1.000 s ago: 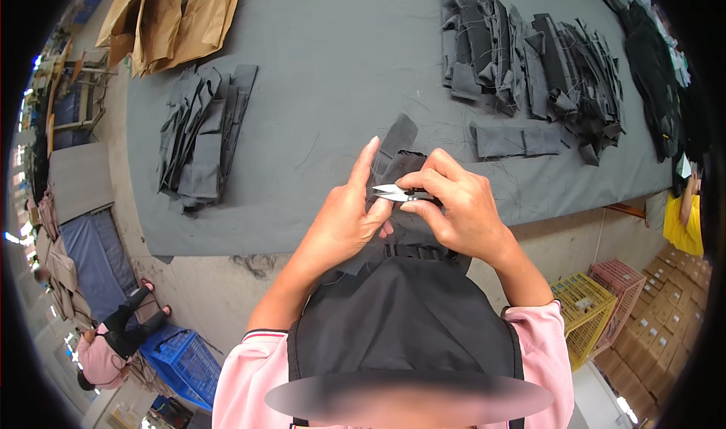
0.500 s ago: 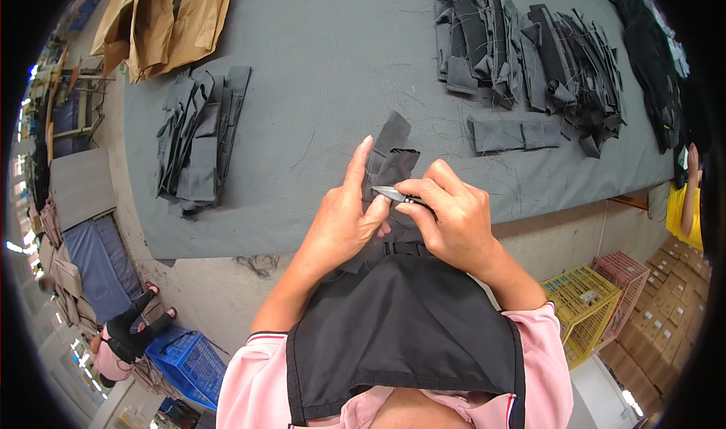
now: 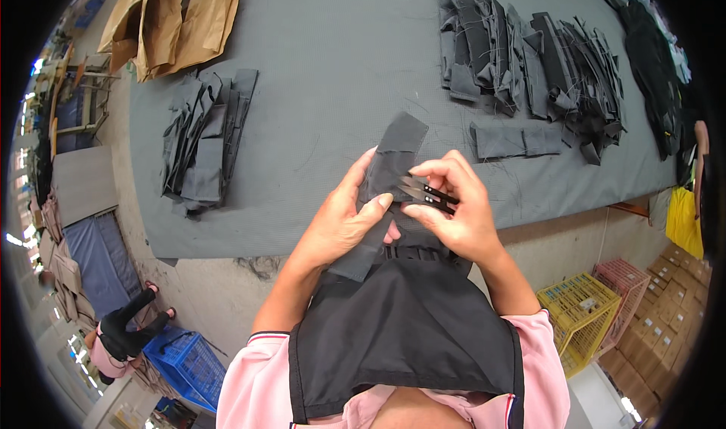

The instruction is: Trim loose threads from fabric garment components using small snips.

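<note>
A dark grey fabric strip (image 3: 401, 138) is pinched in my left hand (image 3: 344, 216), its thumb on top and the other fingers beneath. One end points away from me over the table edge; the other hangs toward my apron. In my right hand (image 3: 463, 202) are thread snips (image 3: 428, 193) with black handles, their two blades slightly parted and touching or just above the strip. Right of the strip, a single flat grey piece (image 3: 518, 141) lies on the table. Behind it are heaps of similar strips (image 3: 476, 43) with loose threads.
The table (image 3: 325, 66) has a grey cover. At its left lie another pile of strips (image 3: 200, 142) and a brown paper bag (image 3: 174, 28). Yellow (image 3: 578, 308) and blue crates (image 3: 185, 365) stand on the floor. Another person (image 3: 125, 338) is at lower left.
The strip has been turned and spread out, its lower end now showing below my left hand. The snips' blades have parted, and my right hand has tilted.
</note>
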A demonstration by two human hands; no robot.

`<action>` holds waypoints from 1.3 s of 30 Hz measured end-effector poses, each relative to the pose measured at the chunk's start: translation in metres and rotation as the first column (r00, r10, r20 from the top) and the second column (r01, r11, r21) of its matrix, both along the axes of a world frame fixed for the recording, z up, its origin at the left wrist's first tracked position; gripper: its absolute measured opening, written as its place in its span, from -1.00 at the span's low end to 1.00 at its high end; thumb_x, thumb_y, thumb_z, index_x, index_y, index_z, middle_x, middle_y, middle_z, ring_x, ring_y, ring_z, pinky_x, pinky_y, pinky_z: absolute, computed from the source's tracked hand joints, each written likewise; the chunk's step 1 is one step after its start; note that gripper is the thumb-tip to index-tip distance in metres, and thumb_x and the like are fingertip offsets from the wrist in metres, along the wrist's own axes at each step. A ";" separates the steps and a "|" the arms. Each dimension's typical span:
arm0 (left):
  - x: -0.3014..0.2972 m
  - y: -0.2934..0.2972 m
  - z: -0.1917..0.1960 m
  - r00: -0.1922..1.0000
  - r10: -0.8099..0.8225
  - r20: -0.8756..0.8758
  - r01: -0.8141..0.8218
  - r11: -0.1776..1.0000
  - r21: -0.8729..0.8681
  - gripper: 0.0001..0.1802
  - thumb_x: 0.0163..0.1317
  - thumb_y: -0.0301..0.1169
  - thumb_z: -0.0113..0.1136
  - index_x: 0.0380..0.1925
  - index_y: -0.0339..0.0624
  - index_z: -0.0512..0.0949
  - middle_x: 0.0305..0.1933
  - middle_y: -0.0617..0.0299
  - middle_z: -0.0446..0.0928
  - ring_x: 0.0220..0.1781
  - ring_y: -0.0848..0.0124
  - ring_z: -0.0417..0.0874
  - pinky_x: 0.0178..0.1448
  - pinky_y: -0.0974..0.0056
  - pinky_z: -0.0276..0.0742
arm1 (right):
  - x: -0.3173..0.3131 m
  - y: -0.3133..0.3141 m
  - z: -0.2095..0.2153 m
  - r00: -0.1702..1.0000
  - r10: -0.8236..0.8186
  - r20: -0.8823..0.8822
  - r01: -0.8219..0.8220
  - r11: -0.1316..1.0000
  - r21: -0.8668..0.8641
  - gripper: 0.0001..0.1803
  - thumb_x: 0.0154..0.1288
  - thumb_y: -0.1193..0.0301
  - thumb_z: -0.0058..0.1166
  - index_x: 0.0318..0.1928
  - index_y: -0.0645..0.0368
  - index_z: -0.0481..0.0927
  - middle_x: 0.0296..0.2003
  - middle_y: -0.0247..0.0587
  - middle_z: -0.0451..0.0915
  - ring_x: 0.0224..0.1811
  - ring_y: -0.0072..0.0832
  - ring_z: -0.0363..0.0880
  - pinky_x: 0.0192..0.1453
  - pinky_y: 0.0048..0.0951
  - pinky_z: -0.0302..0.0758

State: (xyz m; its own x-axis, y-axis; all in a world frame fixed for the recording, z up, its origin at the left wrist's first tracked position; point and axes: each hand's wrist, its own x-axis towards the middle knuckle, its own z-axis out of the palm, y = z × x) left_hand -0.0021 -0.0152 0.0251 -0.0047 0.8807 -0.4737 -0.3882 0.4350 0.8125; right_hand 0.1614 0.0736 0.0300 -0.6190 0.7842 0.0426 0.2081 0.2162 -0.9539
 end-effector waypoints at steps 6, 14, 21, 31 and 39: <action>0.003 0.002 0.008 0.978 0.079 0.193 -0.076 0.997 -0.026 -0.42 0.35 -0.28 -0.06 0.29 -0.26 0.06 -0.08 0.09 0.46 -0.28 0.42 0.57 -0.17 0.32 0.53 | -0.016 -0.021 -0.026 0.990 -0.044 -0.132 0.078 0.960 0.269 -0.53 -0.40 0.79 0.14 -0.30 0.24 0.54 -0.53 -0.26 0.39 -0.58 -0.47 0.53 -0.41 -0.47 0.57; 0.006 -0.003 -0.011 0.986 0.164 0.008 -0.163 0.985 -0.061 -0.38 0.29 -0.37 0.05 0.29 -0.24 0.06 0.04 0.05 0.42 -0.15 0.40 0.55 -0.08 0.29 0.53 | -0.009 -0.026 -0.037 0.985 0.033 -0.172 -0.002 0.984 0.178 -0.51 -0.24 0.77 0.22 -0.17 0.19 0.55 -0.50 -0.30 0.36 -0.60 -0.59 0.39 -0.46 -0.57 0.47; 0.003 -0.001 -0.004 0.985 0.089 0.151 -0.096 0.995 0.035 -0.31 0.27 -0.49 0.01 0.34 -0.21 -0.08 -0.03 -0.07 0.47 -0.26 0.33 0.61 -0.20 0.28 0.60 | -0.001 0.001 -0.021 0.975 -0.207 -0.081 0.222 0.929 0.298 -0.62 0.00 0.59 0.25 -0.11 0.19 0.49 -0.30 -0.24 0.40 -0.48 -0.55 0.43 -0.49 -0.55 0.39; -0.002 -0.001 -0.004 0.965 0.060 0.255 -0.098 0.985 0.142 -0.34 0.28 -0.45 0.04 0.32 -0.21 -0.01 -0.03 -0.05 0.47 -0.22 0.28 0.62 -0.15 0.22 0.58 | 0.006 0.004 -0.010 0.979 -0.203 0.033 0.159 0.846 0.510 -0.65 -0.10 0.54 0.31 -0.19 0.13 0.60 -0.51 -0.32 0.37 -0.64 -0.49 0.35 -0.60 -0.49 0.28; 0.005 0.002 0.000 0.966 0.124 0.229 -0.154 0.981 0.118 -0.45 0.23 -0.39 0.14 0.15 -0.28 0.17 -0.07 -0.09 0.49 -0.27 0.24 0.62 -0.20 0.21 0.59 | 0.003 0.006 -0.011 0.985 -0.169 0.024 0.129 0.830 0.543 -0.64 -0.13 0.56 0.30 -0.20 0.14 0.60 -0.52 -0.31 0.37 -0.63 -0.47 0.36 -0.59 -0.46 0.29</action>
